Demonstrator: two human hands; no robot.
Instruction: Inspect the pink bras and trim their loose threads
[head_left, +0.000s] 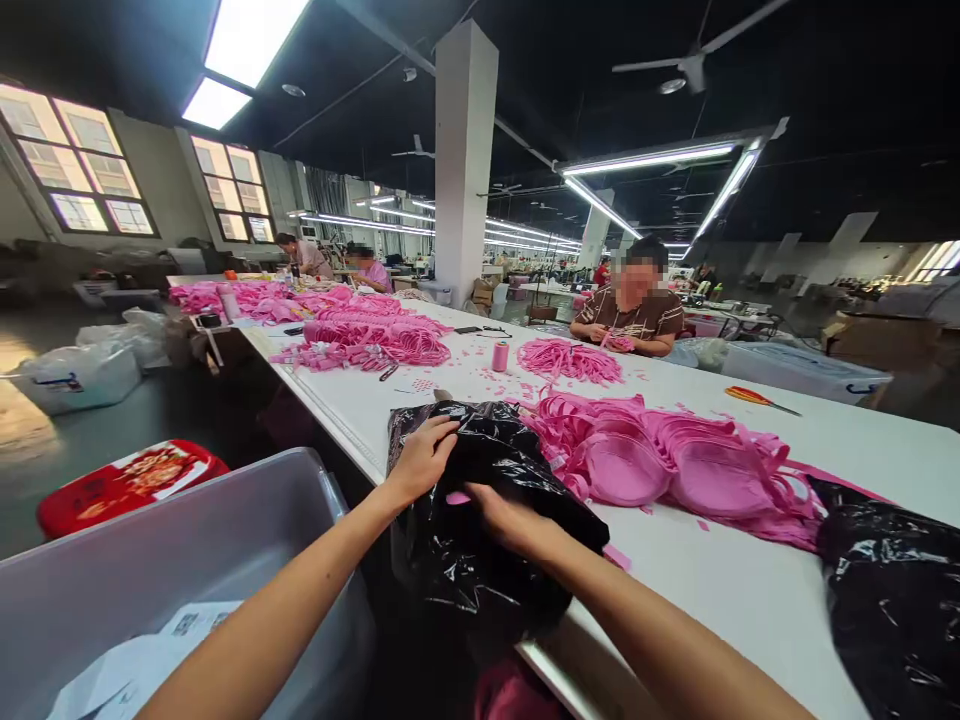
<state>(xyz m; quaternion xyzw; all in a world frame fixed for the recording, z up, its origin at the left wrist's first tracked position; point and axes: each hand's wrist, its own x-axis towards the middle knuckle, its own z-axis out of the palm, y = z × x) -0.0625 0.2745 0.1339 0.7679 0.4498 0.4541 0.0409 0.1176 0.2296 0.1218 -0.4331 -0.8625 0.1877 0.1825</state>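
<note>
A shiny black plastic bag (pixel 480 570) hangs over the near edge of the white table, its mouth facing me. My left hand (pixel 426 455) grips the bag's upper left rim with bent fingers. Inside the mouth is my right hand (pixel 510 515), slightly blurred, its fingers partly hidden by the plastic. A small bit of pink material (pixel 457 497) shows beside those fingertips; I cannot tell whether they hold it. Just right of the bag lies a row of stacked pink bras (pixel 660 460).
Across the white table (pixel 750 590) lie orange-handled scissors (pixel 757 400), a pink thread cone (pixel 499 355), pink straps (pixel 570 360) and more pink bras (pixel 367 335). Another black bag (pixel 892 590) is at right. A grey bin (pixel 300 490) stands left. A co-worker (pixel 630 310) sits opposite.
</note>
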